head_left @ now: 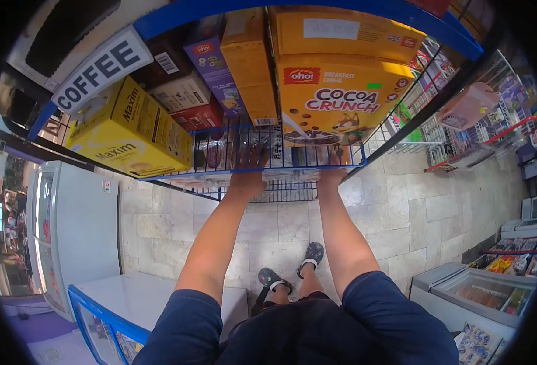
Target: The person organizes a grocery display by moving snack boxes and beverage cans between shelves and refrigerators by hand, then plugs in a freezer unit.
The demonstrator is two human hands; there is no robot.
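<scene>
Both my arms reach forward into the level under a blue wire shelf. My left hand passes below the shelf's front edge, and its fingers are blurred behind the wires, among clear-wrapped packs. My right hand is at the right end of the same lower level; its fingers are hidden under the shelf edge. Whether either hand grips anything cannot be made out. Directly above them stand a yellow Cocoa Crunch cereal box, a tall orange box and a purple oho! box.
Yellow Maxim coffee boxes stand at the shelf's left, under a COFFEE sign. A grey refrigerator and a white chest freezer are on my left. Another freezer is at right. Wire racks stand beyond the tiled floor.
</scene>
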